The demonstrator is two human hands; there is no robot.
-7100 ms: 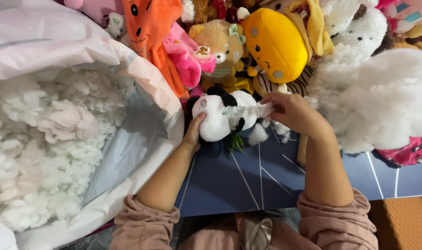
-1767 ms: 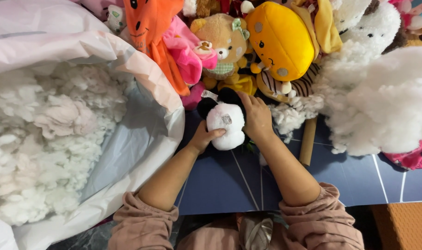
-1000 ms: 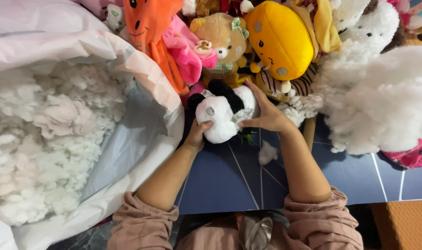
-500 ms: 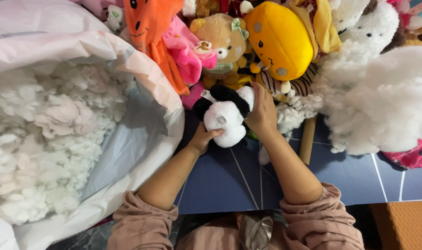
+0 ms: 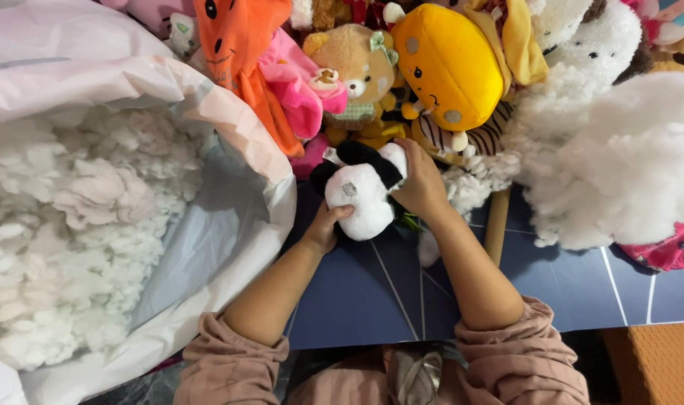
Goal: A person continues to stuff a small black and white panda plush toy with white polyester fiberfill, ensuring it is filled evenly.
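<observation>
— So, what are the hands holding?

— Both are gripping a small black-and-white plush. The left hand is cupping it from below, its thumb pressing up against the white belly. The right hand is wrapping over the plush's far side, fingers curled shut around the black-and-white top.

— Where is the plush sitting?

— It is being held between the two palms, just above the blue mat.

— And around the fingers?

— Just beyond the right fingertips a yellow plush and a tan bear are lying in a pile. Beside the left wrist a white bag is gaping, full of stuffing. To the right of the right hand more loose stuffing is heaping up.
</observation>
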